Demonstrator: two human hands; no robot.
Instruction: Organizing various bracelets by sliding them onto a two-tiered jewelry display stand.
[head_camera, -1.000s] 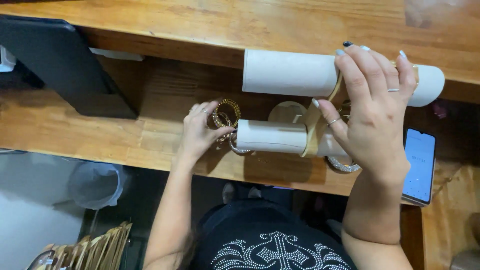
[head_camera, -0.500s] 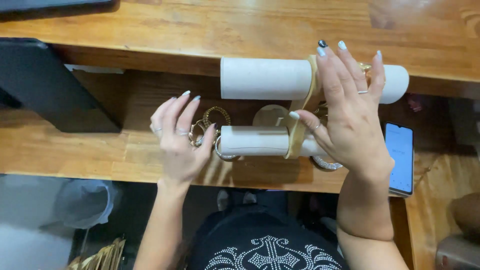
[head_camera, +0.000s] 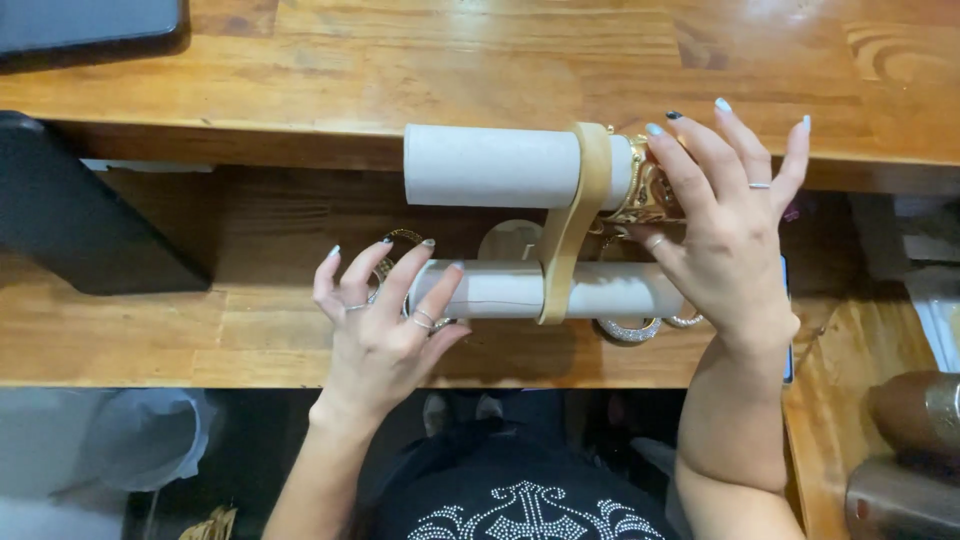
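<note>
Dark monitor (head_camera: 90, 215): on the wooden table (head_camera: 300, 70), well left of the fingers. Left hand (head_camera: 385, 325): fingers spread apart, tips touching the near white roll (head_camera: 520, 290) and gold bangles (head_camera: 395, 255). Tan stand (head_camera: 575, 220): between both hands. Right hand (head_camera: 725, 235): fingers spread, resting over gold bracelets (head_camera: 650, 190) at the far roll's (head_camera: 490, 165) right end.

A single head-worn camera looks almost straight down, from close above, at a wooden desk (head_camera: 300, 340). The person's own forearms and lap fill the lower edge. No second view shares the scene.
</note>
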